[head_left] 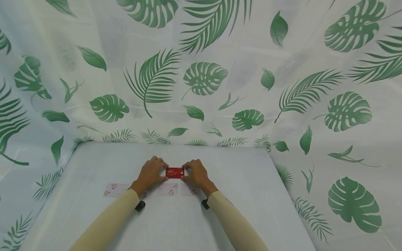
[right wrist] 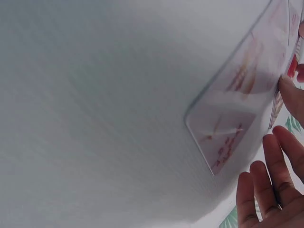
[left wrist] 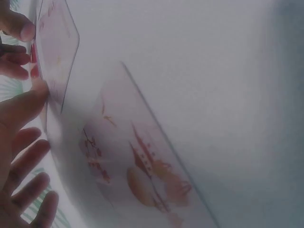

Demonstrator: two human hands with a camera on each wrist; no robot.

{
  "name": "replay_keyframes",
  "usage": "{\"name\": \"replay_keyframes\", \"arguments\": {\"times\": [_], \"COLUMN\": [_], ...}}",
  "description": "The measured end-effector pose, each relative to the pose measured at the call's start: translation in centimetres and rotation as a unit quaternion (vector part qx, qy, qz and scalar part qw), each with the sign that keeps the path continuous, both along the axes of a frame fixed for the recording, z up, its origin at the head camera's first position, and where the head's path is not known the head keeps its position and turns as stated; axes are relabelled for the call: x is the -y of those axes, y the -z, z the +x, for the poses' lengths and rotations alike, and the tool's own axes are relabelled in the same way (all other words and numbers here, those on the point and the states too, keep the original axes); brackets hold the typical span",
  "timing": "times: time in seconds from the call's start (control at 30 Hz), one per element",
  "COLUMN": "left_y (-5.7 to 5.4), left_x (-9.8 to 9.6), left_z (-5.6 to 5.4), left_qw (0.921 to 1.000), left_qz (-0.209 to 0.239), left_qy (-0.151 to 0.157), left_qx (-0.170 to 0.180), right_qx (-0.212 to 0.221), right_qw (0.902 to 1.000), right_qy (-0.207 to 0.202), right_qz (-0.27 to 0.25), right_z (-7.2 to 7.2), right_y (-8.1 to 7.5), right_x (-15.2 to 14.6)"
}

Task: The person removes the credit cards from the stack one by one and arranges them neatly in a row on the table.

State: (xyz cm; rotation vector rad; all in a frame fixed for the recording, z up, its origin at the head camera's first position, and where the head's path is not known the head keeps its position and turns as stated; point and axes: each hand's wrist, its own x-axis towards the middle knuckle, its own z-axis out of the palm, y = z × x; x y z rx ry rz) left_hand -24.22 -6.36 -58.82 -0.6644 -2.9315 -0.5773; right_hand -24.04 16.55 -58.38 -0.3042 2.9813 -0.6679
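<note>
Fingers of the left hand (head_left: 151, 173) are pinched on one end of a red VIP card (head_left: 175, 173), its other end likewise gripped by the right hand (head_left: 198, 173). The card is held beyond pale flower-printed cards (head_left: 169, 189) on the white table (head_left: 251, 195); leaf-printed sheeting (head_left: 245, 76) is seen behind.

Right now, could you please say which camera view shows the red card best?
The head view shows the red card best: its face and VIP lettering are visible between the left hand and right hand. Each wrist view catches only small red bits near the picture's edge.
</note>
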Motion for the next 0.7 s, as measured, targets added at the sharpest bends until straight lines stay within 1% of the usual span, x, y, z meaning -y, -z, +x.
{"name": "replay_keyframes", "arguments": {"times": [0.23, 0.43, 0.7], "left_y": [-0.15, -0.14, -0.5], "left_x": [-0.16, -0.1, -0.15], "left_z": [-0.26, -0.28, 0.0], "left_qw": [0.9997, 0.9998, 0.9999], "left_qz": [-0.013, -0.01, -0.008], "left_qy": [0.0, 0.005, 0.005], "left_qx": [0.021, 0.015, 0.012], "right_qx": [0.014, 0.01, 0.007], "right_qw": [0.9999, 0.9998, 0.9998], "right_qy": [-0.005, -0.013, -0.019], "right_qz": [0.001, 0.006, 0.003], "right_z": [-0.41, -0.54, -0.67], "right_y": [-0.19, -0.27, 0.02], "right_x": [-0.01, -0.06, -0.24]}}
